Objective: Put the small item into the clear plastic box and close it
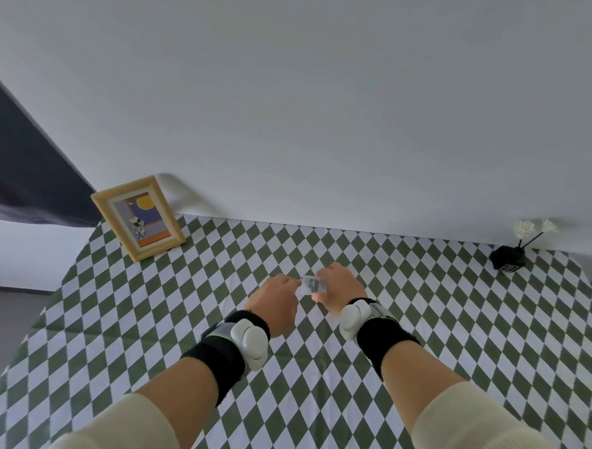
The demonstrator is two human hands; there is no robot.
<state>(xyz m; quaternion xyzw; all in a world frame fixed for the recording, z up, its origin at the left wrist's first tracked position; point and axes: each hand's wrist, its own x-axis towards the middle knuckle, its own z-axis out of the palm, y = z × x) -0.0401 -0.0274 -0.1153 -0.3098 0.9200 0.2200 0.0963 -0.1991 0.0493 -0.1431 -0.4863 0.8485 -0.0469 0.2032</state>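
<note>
Cream sleeves cover both forearms at the bottom edge of the view, and each wrist carries a black band with a white rounded device on it. Both arms reach forward over the tabletop, which is covered with a green and white diamond cloth.

Near the middle of the cloth, the two hands meet around the clear plastic box. The right hand holds the box from its right side, with the fingers curled over the top and the thumb below. The left hand is curled too, and its fingertips touch the left edge of the box. Inside or behind the clear walls a small grey shape shows, but it is too blurred to tell if this is the small item. I also cannot tell if the lid is open or closed.

At the far left corner a picture in a wooden frame leans against the white wall. At the far right a small black vase with white flowers stands, well apart from the hands.
</note>
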